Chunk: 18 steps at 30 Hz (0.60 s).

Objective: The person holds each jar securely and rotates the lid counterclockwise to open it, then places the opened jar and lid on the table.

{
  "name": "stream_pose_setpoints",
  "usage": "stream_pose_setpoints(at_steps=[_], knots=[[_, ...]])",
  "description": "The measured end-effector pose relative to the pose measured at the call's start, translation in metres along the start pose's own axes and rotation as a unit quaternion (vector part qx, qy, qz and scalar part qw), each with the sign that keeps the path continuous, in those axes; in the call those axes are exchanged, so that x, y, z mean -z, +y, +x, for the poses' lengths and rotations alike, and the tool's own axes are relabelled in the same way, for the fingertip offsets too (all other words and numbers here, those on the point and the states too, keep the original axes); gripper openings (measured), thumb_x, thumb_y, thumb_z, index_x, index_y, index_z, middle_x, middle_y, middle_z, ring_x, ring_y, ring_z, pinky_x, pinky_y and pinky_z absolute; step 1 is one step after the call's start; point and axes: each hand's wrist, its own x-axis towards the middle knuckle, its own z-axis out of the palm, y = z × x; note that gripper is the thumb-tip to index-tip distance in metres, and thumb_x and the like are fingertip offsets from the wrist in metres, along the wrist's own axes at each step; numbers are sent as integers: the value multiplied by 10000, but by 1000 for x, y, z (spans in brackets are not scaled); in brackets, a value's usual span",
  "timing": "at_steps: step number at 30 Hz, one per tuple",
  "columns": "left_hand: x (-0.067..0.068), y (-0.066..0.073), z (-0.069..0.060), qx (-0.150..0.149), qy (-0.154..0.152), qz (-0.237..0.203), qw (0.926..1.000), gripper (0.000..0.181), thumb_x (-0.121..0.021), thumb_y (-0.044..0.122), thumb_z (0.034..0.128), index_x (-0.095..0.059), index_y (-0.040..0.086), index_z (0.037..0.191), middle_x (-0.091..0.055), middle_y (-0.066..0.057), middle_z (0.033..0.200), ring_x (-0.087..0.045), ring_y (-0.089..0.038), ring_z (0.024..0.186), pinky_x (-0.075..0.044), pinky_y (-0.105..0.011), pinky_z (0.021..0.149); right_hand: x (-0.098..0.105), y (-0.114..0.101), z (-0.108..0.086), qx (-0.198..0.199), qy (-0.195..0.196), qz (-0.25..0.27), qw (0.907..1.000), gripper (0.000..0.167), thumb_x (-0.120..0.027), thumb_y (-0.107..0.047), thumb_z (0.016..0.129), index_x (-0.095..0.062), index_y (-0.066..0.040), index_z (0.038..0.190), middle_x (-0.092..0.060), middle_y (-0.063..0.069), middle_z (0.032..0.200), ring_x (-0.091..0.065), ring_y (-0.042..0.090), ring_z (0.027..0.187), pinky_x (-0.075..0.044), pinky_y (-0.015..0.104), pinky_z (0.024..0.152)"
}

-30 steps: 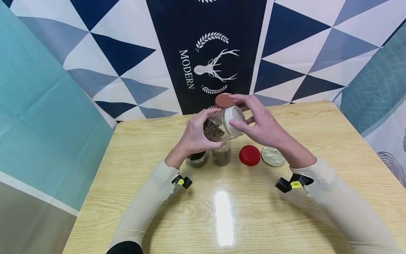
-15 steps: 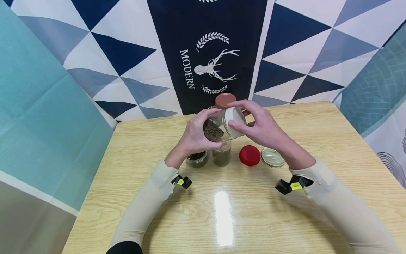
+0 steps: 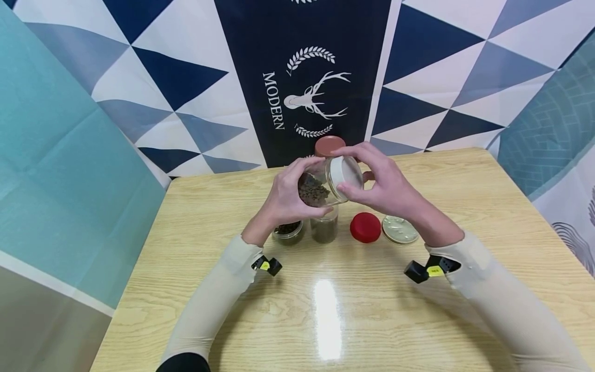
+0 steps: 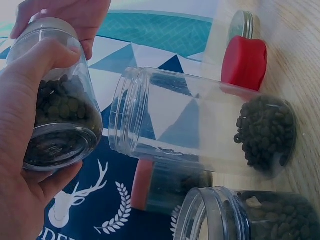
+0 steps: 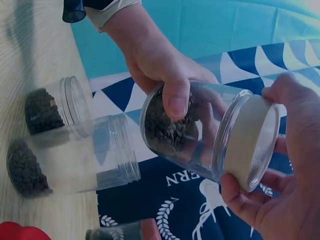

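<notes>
Jar of dark bits is hanging kinda tilted over the table, left hand curling its fingers round the clear side. Right hand is pinching the white lid, fingers and thumb parting just enough to span it.

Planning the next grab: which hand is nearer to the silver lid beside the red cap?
Right. The right hand, pinching the white lid, hovers beyond the silver lid; the left hand, gripping the jar, is farther away to the left.
</notes>
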Motion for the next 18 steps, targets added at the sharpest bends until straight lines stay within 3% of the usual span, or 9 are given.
stream_pose_setpoints(at_steps=[5,10,15,18], knots=[[1,1,-1,-8,17,-34,10000,984,-1055,225,709,-579,-7,1538,-712,-181,1435,-712,-308,1291,-595,-388,1194,1,4,-1,724,-69,-234,9971,595,-801,-65,883,-694,-111,1467,-644,114,1485,-547,159,1299,-594,376,924],[2,1,-3,18,31,-82,10000,986,-1058,226,705,-582,-7,1536,-717,-178,1434,-712,-307,1286,-594,-395,1195,1,7,-1,1139,-204,-129,9932,591,-782,-25,823,-720,-98,1407,-609,151,1565,-507,237,1484,-553,531,1066],[2,0,-3,-21,17,-128,9999,977,-1057,216,711,-580,-22,1531,-711,-192,1445,-712,-350,1289,-593,-406,1201,0,7,-1,1216,-211,-147,9922,622,-800,-45,841,-694,-94,1452,-581,168,1606,-486,286,1530,-526,563,1102],[2,-1,-4,-19,0,-170,9999,973,-1055,204,715,-577,-26,1530,-705,-200,1449,-711,-385,1289,-597,-407,1196,1,4,-1,919,-154,-305,9952,721,-840,-96,880,-615,-111,1565,-548,148,1658,-513,280,1501,-581,507,1024]])
